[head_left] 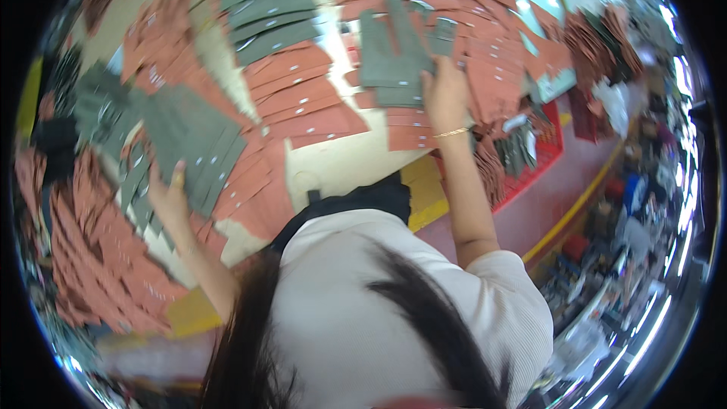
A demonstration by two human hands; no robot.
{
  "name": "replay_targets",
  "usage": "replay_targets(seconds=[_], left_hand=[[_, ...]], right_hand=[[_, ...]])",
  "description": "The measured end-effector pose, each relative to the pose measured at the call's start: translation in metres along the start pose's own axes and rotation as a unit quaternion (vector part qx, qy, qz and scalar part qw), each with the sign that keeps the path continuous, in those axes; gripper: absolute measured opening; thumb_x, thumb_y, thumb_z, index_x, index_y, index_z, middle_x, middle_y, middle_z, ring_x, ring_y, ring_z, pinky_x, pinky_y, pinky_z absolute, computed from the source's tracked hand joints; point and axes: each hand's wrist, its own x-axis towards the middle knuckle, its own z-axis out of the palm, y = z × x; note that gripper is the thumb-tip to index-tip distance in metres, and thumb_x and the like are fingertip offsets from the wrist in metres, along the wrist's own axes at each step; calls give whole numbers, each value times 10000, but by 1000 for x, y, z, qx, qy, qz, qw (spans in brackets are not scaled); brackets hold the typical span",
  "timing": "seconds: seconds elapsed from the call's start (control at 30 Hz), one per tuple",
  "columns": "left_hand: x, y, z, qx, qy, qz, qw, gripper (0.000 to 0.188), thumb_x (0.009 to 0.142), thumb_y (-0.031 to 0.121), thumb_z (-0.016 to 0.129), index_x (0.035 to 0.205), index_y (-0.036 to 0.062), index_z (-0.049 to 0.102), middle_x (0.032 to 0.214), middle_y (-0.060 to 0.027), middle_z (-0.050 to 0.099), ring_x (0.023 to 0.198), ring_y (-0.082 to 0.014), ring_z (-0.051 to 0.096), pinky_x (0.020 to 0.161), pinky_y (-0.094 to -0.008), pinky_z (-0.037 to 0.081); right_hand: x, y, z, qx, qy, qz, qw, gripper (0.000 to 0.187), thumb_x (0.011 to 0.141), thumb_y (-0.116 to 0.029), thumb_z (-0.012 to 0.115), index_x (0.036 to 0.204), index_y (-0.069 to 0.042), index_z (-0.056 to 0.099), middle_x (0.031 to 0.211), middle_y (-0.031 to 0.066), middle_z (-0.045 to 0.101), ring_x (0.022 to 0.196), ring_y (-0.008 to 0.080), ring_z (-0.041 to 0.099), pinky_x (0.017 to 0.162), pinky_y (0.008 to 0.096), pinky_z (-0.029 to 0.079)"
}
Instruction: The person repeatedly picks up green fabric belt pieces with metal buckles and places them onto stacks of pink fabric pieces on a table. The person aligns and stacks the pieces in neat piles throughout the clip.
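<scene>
My right hand (448, 91), with a gold bracelet at the wrist, is closed on the right edge of a grey-green cut fabric piece (394, 49). That piece lies over rust-orange pieces and has a long slit at its top. My left hand (170, 193), a ring on one finger, is at the left beside a fanned stack of grey-green fabric pieces (193, 140). Its thumb stands apart from the fingers, and I see nothing held between them. Smaller grey-green pieces (136, 182) lie just past its fingertips, partly hidden.
Rows of overlapping rust-orange pieces (299, 95) with small white tags cover much of the pale table (333, 159). A rust-orange heap (98, 250) hangs at the left edge. Right of the table stands a red crate (541, 163) holding bundles. A yellow line (568, 216) marks the floor.
</scene>
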Motion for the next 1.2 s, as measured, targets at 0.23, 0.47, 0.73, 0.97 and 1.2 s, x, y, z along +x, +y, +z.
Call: replay_targets(seconds=[0.23, 0.47, 0.73, 0.97, 1.2], left_hand=[[-6, 10, 0, 39, 22, -57, 997, 414, 828, 235, 741, 1093, -65, 634, 978, -161, 688, 854, -217, 619, 813, -315, 471], [1, 40, -8, -160, 10, -92, 983, 421, 855, 239, 718, 1106, -81, 608, 978, -168, 651, 840, -216, 589, 789, -308, 458], [14, 34, -9, 39, 94, -92, 991, 564, 777, 340, 794, 1117, -64, 597, 998, -147, 606, 850, -232, 579, 781, -347, 486], [-43, 35, 19, 184, 63, 6, 981, 542, 744, 258, 815, 1124, -57, 593, 1009, -187, 587, 896, -369, 580, 779, -415, 483], [-38, 41, 16, 161, 47, -68, 983, 531, 721, 206, 819, 1119, -60, 588, 975, -226, 600, 908, -407, 593, 804, -452, 481]], right_hand=[[5, 5, 3, -18, -13, -25, 999, 310, 791, -89, 709, 1071, -26, 591, 943, 203, 633, 902, 398, 600, 790, 474, 464], [7, 14, 6, 12, -29, -18, 999, 315, 801, -70, 710, 1080, -17, 574, 1009, 205, 558, 932, 397, 572, 805, 446, 475], [19, -1, -23, 88, -96, 43, 991, 260, 842, -102, 710, 1052, 5, 600, 929, 176, 668, 796, 266, 648, 750, 358, 512], [47, -61, -84, 246, -168, 21, 954, 183, 903, -104, 674, 1020, 24, 614, 875, 74, 658, 788, 86, 585, 736, 234, 466], [66, -155, -75, 577, -160, -29, 800, 180, 935, -73, 638, 1084, 6, 574, 986, 41, 653, 866, 70, 566, 803, 211, 445]])
